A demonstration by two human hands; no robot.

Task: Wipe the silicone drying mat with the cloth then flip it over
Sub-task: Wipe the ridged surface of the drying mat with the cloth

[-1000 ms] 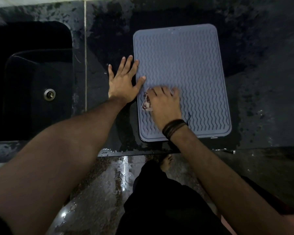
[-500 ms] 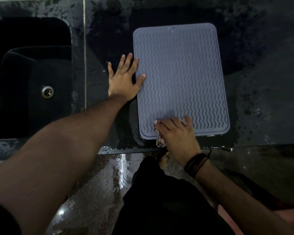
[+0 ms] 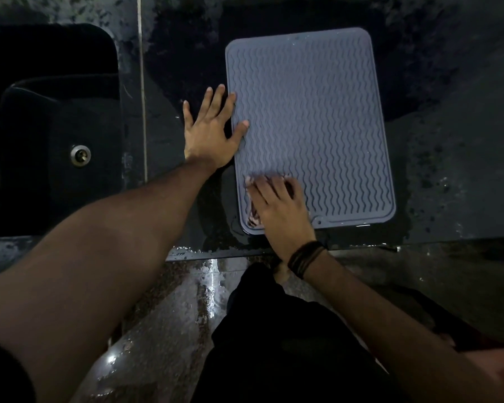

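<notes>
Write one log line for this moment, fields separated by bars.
step: wiping | right hand: presses cloth on mat near corner | left hand: flat, steadies mat edge | flip: pending

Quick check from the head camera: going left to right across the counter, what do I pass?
Sink drain → counter seam → left hand, flat at the mat's left edge → silicone drying mat → bare wet counter.

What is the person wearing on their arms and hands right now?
Both hands are bare, no gloves. The left hand has nothing on its wrist; only a dark sleeve edge shows high on that arm. The right hand has several thin dark bands stacked at the wrist. No rings can be made out.
</notes>
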